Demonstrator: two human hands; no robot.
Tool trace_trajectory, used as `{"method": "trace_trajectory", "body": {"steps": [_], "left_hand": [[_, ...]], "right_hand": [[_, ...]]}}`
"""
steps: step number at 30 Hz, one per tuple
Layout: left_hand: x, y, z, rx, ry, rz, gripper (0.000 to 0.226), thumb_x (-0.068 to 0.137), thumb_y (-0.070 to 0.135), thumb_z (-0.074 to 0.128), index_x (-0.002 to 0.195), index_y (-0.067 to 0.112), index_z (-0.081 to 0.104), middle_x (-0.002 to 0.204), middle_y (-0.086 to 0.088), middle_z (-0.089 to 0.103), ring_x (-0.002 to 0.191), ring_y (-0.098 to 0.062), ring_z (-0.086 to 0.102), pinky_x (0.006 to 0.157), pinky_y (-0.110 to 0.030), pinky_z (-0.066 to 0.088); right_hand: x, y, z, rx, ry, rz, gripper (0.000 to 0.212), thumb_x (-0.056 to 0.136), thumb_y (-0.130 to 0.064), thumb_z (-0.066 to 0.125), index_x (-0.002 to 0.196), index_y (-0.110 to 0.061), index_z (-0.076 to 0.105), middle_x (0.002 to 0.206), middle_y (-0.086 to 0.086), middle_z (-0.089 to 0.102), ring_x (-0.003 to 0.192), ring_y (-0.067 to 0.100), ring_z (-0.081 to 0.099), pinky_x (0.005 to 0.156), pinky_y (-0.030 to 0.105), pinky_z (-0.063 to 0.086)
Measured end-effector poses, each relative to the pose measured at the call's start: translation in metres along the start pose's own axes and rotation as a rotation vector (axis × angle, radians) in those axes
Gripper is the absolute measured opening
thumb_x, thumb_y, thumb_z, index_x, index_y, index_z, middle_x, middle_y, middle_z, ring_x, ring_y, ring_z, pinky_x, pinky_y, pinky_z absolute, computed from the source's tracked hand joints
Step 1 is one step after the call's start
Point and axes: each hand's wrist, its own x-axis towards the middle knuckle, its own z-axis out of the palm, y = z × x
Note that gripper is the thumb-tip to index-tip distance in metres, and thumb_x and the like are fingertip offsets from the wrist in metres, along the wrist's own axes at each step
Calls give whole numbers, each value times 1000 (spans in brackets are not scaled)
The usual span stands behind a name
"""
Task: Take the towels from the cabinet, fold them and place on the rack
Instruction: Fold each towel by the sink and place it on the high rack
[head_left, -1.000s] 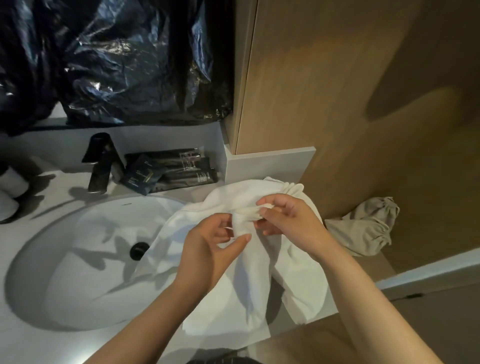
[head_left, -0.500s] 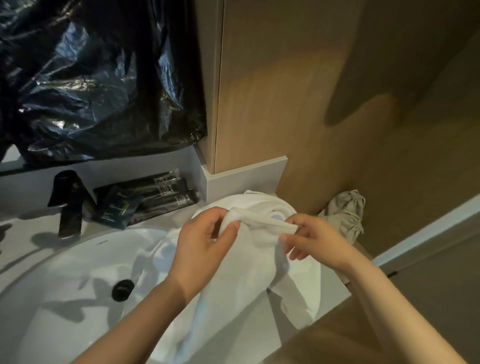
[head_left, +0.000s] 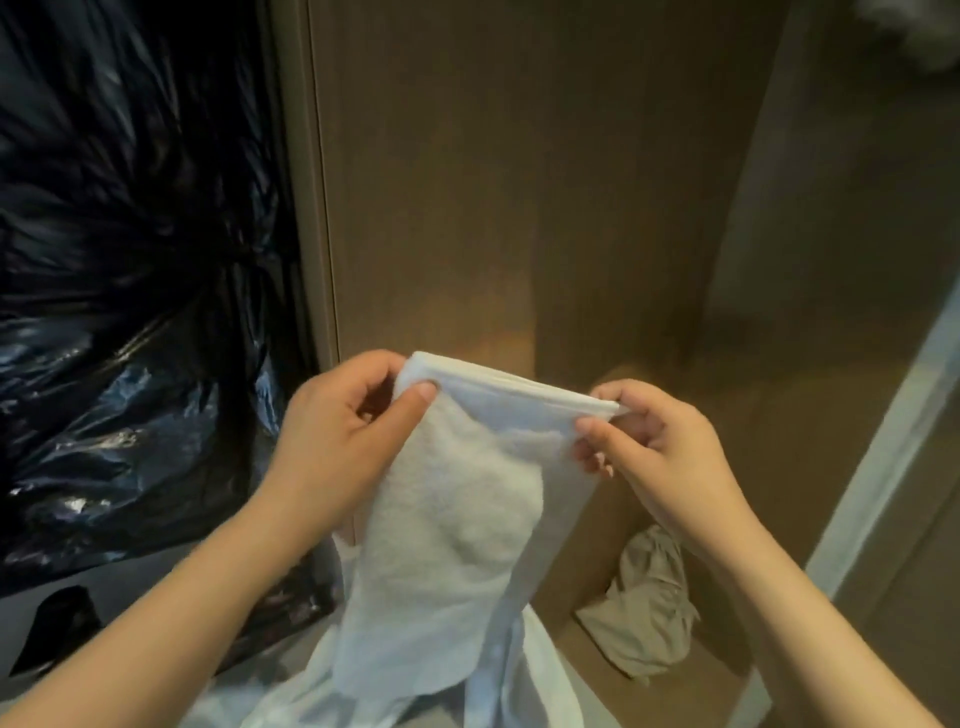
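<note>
As the towel (head_left: 457, 519) hangs mid-frame, my left hand (head_left: 337, 436) pinches its top edge at nine o'clock, my right hand (head_left: 660, 441) at three. That pull, I judge, straightens it for folding.

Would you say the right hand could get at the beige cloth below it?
Probably: the way to the beige cloth looks free, but the right hand must first release the white towel.

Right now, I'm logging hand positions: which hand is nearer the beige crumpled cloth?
Right. The right hand is above the beige cloth; the left hand is beyond the white towel.
</note>
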Motion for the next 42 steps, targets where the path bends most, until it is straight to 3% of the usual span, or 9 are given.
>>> {"method": "trace_trajectory", "body": {"steps": [9, 13, 20, 25, 29, 33, 36, 39, 42], "left_hand": [[79, 111, -9, 234, 209, 249, 21, 91, 43, 52, 83, 27, 63, 67, 5, 60, 61, -13, 56, 54, -42, 47], [105, 155, -16, 226, 295, 250, 15, 93, 41, 55, 85, 32, 65, 74, 16, 64, 65, -5, 60, 51, -27, 42], [132, 198, -23, 141, 301, 147, 22, 94, 35, 56, 80, 20, 65, 55, -8, 62, 38, -7, 55, 43, -22, 45], [155, 230, -26, -147, 274, 164, 16, 94, 29, 59, 90, 15, 66, 71, -8, 73, 63, -22, 73, 53, -28, 59], [175, 253, -28, -70, 370, 357, 7, 94, 32, 57, 95, 28, 64, 87, 4, 73, 78, -10, 73, 64, -24, 60], [208, 276, -39, 191, 465, 576, 13, 97, 36, 52, 106, 27, 55, 97, 9, 65, 89, -5, 65, 76, -28, 56], [232, 291, -46, 291, 509, 746, 8, 97, 32, 52, 99, 25, 49, 86, 19, 57, 83, 11, 57, 62, -8, 43], [256, 297, -52, 359, 478, 830, 13, 94, 34, 55, 103, 29, 46, 90, 17, 55, 83, 7, 55, 62, -7, 39], [277, 302, -59, 478, 497, 836, 24, 91, 30, 58, 110, 25, 45, 97, 13, 51, 75, 1, 46, 58, -9, 33]], "right_hand": [[52, -92, -93, -217, 158, -347, 14, 94, -30, 61, 108, -32, 61, 86, -17, 72, 81, 3, 70, 71, 23, 60], [64, -122, -121, -224, 163, -479, 18, 94, -23, 64, 111, -27, 62, 91, -16, 73, 85, 4, 70, 71, 31, 61], [80, -138, -136, -199, 208, -566, 33, 91, -17, 66, 118, -32, 55, 106, -16, 71, 95, -5, 65, 70, 6, 48], [97, -149, -140, -210, 290, -662, 59, 89, -31, 66, 141, -36, 38, 134, -28, 49, 110, -3, 58, 87, 17, 53], [127, -176, -153, -272, 337, -750, 69, 89, -34, 66, 146, -38, 26, 121, -54, 29, 110, -12, 46, 89, -1, 37], [159, -211, -165, -295, 438, -851, 74, 89, -27, 68, 149, -28, 24, 133, -23, 42, 106, -12, 40, 82, -3, 34], [186, -232, -171, -337, 545, -916, 74, 88, -19, 69, 148, -16, 26, 139, 6, 50, 106, 5, 48, 82, 10, 32], [212, -248, -175, -331, 581, -907, 75, 89, -19, 67, 149, -10, 24, 145, 11, 47, 123, 29, 50, 83, 20, 33], [233, -263, -178, -337, 588, -906, 75, 90, -19, 66, 150, -7, 24, 152, 13, 39, 134, 32, 43, 96, 30, 36]]}}
